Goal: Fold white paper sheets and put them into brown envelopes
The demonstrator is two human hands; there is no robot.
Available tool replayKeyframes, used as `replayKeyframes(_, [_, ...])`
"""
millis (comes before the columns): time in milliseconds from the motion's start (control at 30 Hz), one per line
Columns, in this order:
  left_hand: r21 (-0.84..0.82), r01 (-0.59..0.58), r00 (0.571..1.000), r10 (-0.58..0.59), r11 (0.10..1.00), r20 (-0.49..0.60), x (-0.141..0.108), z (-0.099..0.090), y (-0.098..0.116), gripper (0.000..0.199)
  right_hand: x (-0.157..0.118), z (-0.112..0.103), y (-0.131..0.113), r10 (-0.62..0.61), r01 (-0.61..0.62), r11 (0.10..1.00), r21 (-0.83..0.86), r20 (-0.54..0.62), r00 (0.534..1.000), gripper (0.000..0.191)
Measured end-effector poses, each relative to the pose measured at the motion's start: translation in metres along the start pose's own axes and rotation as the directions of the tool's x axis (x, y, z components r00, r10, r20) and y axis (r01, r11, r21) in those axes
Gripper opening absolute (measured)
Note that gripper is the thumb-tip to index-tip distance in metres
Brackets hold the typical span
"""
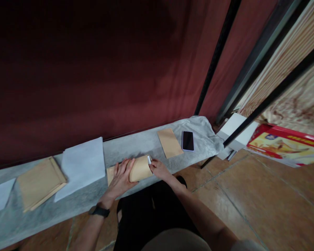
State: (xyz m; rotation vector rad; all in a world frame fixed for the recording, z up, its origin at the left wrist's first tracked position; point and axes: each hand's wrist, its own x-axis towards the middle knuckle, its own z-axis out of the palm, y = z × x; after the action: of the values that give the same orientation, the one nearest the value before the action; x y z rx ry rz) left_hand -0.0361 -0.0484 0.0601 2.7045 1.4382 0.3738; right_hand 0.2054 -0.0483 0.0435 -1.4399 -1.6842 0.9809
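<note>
A brown paper envelope [142, 168] lies on the cloth-covered bench in front of me, its right end bulging upward. Across its left part rests my left hand [122, 175], the fingers over the top and the thumb along the near edge, gripping it. White paper [149, 160] shows at the envelope's right-hand opening. My right hand [158, 168] is closed there, pinching the white paper at that mouth; its fingertips are partly hidden. Another flat brown envelope [170, 143] lies to the right, apart from both hands.
Left of my hands are white sheets [83, 165], a stack of brown envelopes [40, 183] and more white paper [0, 197]. A phone [188, 141] lies near the right end of the grey cloth [136, 144]. Beyond stand white boxes [237, 130], a red-yellow carton [288, 144] and dark poles [217, 57].
</note>
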Motion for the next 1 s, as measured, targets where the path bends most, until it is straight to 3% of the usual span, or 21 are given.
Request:
replayKeyframes(400, [-0.02, -0.019, 1.0, 0.018, 1.0, -0.019, 0.006, -0.003, 0.007, 0.108, -0.002, -0.001, -0.001, 0.113, -0.115, 0.993, -0.001, -0.156, 0.981, 0.019])
replayKeyframes(633, [-0.038, -0.023, 1.0, 0.022, 0.999, -0.018, 0.011, -0.003, 0.009, 0.108, -0.005, -0.004, -0.003, 0.047, -0.035, 0.997, 0.067, -0.199, 0.979, 0.018])
replayKeyframes(767, [-0.026, -0.03, 0.999, 0.03, 0.999, -0.018, 0.013, -0.001, 0.008, 0.111, -0.007, -0.002, -0.004, 0.074, -0.036, 0.988, 0.148, -0.258, 0.963, 0.035])
replayKeyframes(900, [-0.025, -0.029, 0.999, 0.029, 0.999, -0.028, 0.014, -0.001, 0.008, 0.11, -0.003, 0.0, -0.004, 0.185, -0.126, 0.969, 0.211, -0.292, 0.938, 0.063])
replayKeyframes(1000, [-0.016, -0.036, 0.999, 0.036, 0.999, -0.025, 0.015, -0.003, 0.007, 0.108, 0.002, 0.002, 0.0, 0.259, -0.188, 0.937, 0.293, -0.224, 0.939, 0.043])
